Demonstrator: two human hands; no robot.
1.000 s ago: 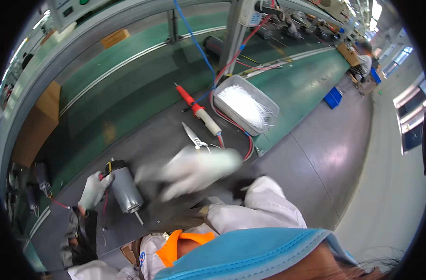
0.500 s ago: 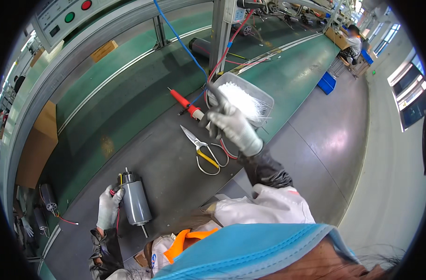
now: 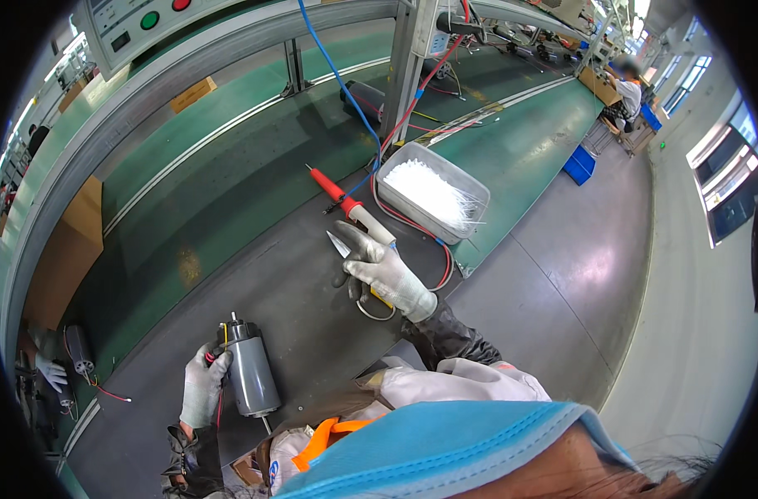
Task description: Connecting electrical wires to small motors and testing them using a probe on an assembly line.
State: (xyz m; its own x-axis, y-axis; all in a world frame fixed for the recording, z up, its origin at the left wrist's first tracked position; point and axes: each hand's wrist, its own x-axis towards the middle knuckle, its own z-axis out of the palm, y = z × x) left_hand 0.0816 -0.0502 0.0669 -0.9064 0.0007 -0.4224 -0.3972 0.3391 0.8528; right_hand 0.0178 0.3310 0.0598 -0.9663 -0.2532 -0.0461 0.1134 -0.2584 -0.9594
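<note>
Gripping grey motor (image 3: 251, 376) in left hand (image 3: 203, 388), right hand (image 3: 385, 270) closing on scissors (image 3: 356, 270) beside soldering iron (image 3: 351, 207)

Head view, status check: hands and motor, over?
Left hand gripping grey motor upright on the dark mat. Right hand down on the scissors, beside the red-handled soldering iron. Tray of white ties behind, apart.

A grey motor (image 3: 251, 376) is lying on the dark work mat (image 3: 296, 299), its short shaft end pointing away from the person and thin red and yellow wires trailing from its top. A pair of scissors (image 3: 356, 274) is lying further right on the same mat, its pointed blades showing and one loop handle sticking out below.
</note>
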